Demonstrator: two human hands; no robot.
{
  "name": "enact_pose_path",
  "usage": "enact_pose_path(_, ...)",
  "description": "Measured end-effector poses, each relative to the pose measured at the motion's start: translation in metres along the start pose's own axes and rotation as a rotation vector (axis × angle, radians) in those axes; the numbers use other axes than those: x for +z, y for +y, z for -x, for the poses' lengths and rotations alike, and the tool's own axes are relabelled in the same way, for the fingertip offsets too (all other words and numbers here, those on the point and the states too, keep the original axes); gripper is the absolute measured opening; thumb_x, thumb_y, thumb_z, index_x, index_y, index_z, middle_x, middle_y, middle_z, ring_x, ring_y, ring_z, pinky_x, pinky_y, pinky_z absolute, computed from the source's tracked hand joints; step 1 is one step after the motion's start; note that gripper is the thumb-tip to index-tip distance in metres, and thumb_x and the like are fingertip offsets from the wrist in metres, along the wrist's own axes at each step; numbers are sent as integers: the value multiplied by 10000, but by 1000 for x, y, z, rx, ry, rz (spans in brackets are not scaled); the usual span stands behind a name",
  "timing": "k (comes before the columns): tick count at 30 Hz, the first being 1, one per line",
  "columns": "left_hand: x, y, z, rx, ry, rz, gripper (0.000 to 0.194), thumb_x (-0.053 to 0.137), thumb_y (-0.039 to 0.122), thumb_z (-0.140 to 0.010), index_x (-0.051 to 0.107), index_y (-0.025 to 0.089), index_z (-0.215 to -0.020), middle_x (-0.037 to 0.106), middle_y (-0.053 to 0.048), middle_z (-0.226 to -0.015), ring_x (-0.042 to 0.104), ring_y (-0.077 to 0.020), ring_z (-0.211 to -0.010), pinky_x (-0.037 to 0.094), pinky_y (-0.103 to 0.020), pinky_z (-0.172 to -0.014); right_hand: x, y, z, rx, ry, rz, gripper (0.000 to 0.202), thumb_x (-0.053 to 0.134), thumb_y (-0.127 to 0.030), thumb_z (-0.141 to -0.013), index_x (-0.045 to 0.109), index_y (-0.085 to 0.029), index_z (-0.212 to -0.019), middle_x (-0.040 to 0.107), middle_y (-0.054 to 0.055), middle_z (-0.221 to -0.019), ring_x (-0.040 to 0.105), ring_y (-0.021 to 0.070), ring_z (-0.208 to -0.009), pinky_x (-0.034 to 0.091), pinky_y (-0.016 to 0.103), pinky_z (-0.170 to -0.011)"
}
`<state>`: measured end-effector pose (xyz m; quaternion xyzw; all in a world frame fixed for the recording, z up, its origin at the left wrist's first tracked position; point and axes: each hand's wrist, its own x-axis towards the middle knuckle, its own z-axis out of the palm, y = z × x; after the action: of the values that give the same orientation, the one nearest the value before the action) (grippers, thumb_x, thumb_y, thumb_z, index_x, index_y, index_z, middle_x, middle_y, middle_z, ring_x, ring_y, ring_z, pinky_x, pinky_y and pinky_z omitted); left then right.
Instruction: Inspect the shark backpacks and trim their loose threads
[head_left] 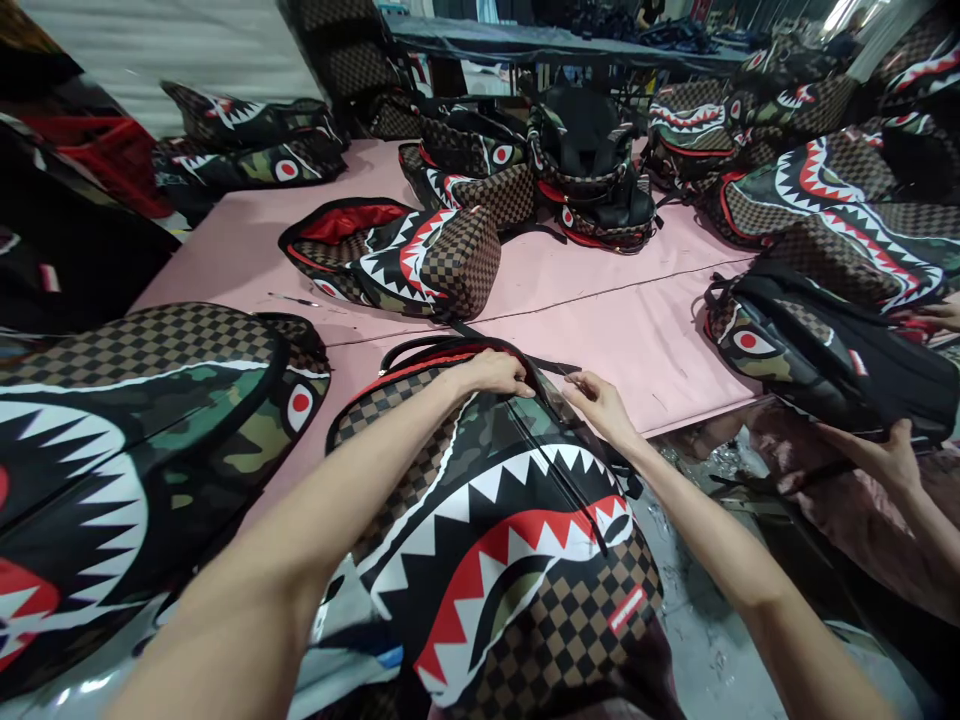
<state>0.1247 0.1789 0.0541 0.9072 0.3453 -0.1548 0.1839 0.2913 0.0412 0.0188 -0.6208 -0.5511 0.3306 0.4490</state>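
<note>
Pink table under backpacks, blue-topped table behind, left hand clamped on near backpack, right hand pinched together

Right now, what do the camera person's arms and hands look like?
The left arm and right arm are bare, with no sleeves in view. The left hand and right hand have no gloves, and no watch or bracelet shows.

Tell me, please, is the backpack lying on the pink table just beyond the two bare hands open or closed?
Open: the mouth of this backpack gapes, and the red lining shows inside.
</note>
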Motion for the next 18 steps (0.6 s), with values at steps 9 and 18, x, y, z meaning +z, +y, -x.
enact_pose_path(9, -42, 24, 84, -23, -219, 884, 368, 679, 486, -585, 577, 145, -491, 467, 23, -435, 336, -83, -408, 262, -238, -421, -5, -48, 54, -473, 26, 149, 137, 555, -269, -829, 596, -215, -948, 630, 51, -861, 584, 187, -817, 474, 326, -722)
enact_pose_path(18, -35, 48, 111, -49, -280, 1056, 366, 719, 439, -575, 565, 117, -493, 467, 35, -427, 301, -51, -393, 203, -213, -389, -2, -76, 58, -792, 103, 274, 127, 577, -211, -824, 641, -217, -933, 654, 55, -830, 579, 185, -775, 462, 332, -676)
